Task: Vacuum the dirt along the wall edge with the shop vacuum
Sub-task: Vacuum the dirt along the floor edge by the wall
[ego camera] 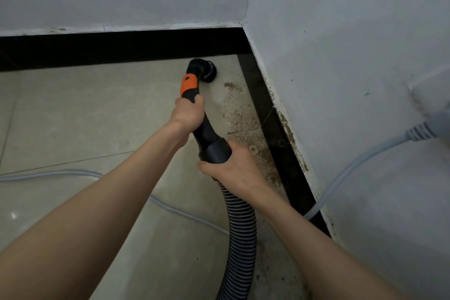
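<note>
Brown dirt is lying in a speckled band on the pale tiled floor, running along the black baseboard of the right-hand wall, thickest beside the hands and thinning toward the corner. In the head view, the only one given, the left hand is gripping the black wand just below its orange collar, fingers curled round it, while the right hand is wrapping round the thick cuff where the ribbed hose is joining the wand. The round brush nozzle is sitting on the floor close to the corner, near the back baseboard and apart from the heaviest dirt, so most of the band is looking uncleaned. Several things could be going wrong from here, as I judge it. The nozzle appears tilted, so it may be lifting off the tile and losing suction, leaving grit behind. Dirt clinging to the stained lower edge of the wall may be resisting a plain pass. The grey cable is trailing down the right wall and crossing the baseboard behind the hands, and another length is lying across the floor to the left; dragging the hose backward could be snagging either one.
</note>
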### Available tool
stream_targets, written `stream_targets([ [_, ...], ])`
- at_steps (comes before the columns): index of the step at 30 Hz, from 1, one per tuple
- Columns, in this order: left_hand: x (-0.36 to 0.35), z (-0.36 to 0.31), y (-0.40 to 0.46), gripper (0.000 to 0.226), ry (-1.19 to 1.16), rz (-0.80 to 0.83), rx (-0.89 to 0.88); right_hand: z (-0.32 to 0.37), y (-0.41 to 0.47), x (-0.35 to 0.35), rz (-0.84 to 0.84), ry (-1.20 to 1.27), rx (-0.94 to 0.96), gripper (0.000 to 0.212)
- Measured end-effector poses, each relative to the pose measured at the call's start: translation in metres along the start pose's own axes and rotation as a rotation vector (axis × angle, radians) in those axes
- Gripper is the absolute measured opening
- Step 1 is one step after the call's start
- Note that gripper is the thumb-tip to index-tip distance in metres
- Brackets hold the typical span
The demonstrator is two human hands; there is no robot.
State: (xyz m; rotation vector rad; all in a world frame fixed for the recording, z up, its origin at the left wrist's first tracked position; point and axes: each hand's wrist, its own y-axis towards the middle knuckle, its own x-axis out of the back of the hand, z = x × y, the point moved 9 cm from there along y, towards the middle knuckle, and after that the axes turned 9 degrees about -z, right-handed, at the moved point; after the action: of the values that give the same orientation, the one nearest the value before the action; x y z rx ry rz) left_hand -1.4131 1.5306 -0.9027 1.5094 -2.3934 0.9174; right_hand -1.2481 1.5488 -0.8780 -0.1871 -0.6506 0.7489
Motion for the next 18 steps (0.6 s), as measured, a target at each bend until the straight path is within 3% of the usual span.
stream_targets([
  [5,-0.018,0.014,-0.024,0.049,-0.016,0.069,0.007,-0.018,-0.021,0.012,-0.060,-0.098,-0.010,0.041],
  [10,-0.055,-0.007,-0.036,0.049,0.018,0.180,-0.019,-0.024,-0.026,0.038,-0.110,-0.040,-0.066,0.036],
  [18,-0.013,0.005,-0.012,0.052,0.046,0.055,0.015,-0.003,-0.016,0.012,-0.029,-0.050,-0.024,0.036],
])
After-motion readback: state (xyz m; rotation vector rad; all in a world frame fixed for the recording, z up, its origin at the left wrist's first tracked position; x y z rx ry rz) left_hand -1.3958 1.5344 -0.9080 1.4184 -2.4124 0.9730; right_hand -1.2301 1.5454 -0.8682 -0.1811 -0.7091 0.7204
